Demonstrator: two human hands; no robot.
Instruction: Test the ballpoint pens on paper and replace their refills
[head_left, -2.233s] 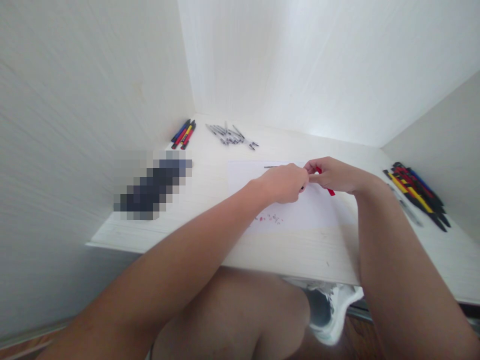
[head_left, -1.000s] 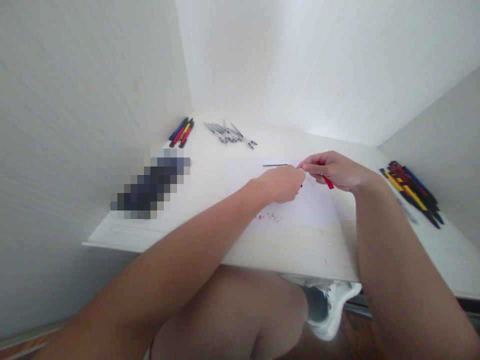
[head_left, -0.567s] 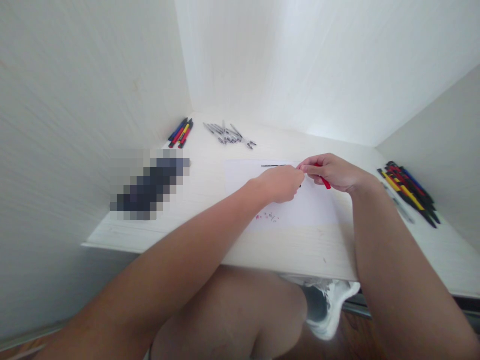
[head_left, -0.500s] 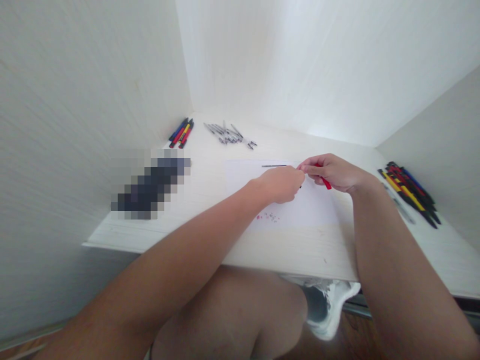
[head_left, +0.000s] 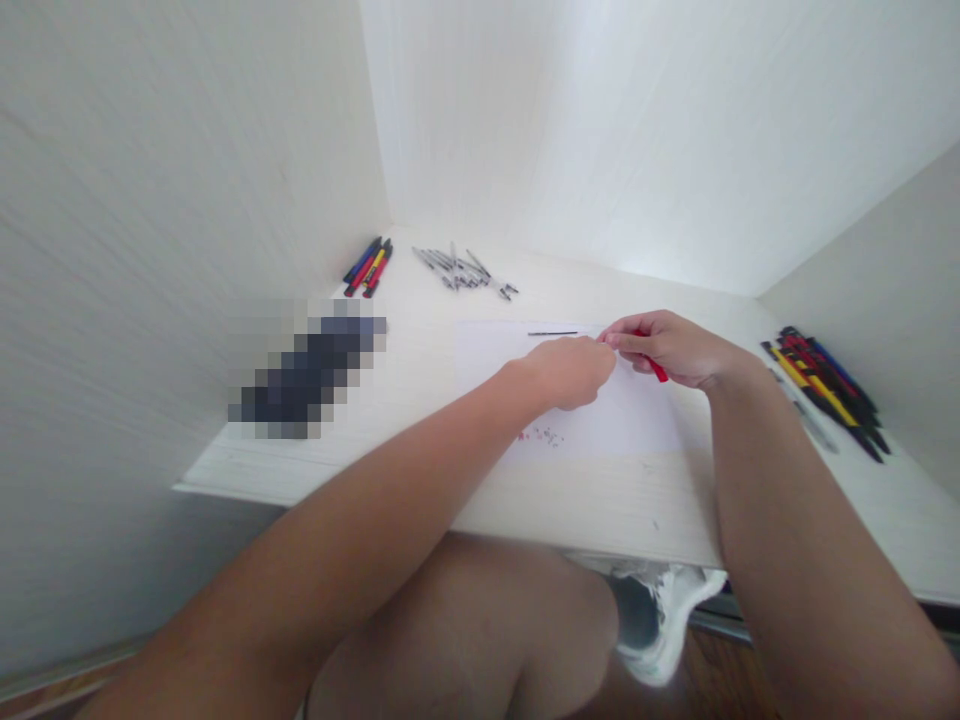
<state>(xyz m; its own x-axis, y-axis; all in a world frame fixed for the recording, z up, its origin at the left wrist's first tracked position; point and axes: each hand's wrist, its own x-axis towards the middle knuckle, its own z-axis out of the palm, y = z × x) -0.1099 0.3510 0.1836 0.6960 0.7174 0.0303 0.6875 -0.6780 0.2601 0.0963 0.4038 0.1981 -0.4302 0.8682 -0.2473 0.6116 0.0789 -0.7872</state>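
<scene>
My right hand [head_left: 671, 348] is closed around a red pen [head_left: 658, 371], whose lower end pokes out below the fingers. My left hand [head_left: 574, 370] is curled in a pinch against the pen's upper end, fingertips touching those of the right hand; what it pinches is hidden. Both hands hover over a white sheet of paper [head_left: 600, 425] on the desk [head_left: 600, 505]. A thin dark pen refill [head_left: 553, 333] lies on the paper just beyond the left hand. Small coloured bits [head_left: 544, 436] sit on the paper near the front.
A pile of coloured pens [head_left: 829, 388] lies at the right, a smaller bunch [head_left: 367, 267] at the far left, and grey pen parts [head_left: 465, 270] at the back. A blurred dark object [head_left: 307, 370] lies at the left. White walls enclose the desk on three sides.
The hands stay together at the red pen with only slight shifts. The red pen's visible end has tilted a little. The view has drifted slightly.
</scene>
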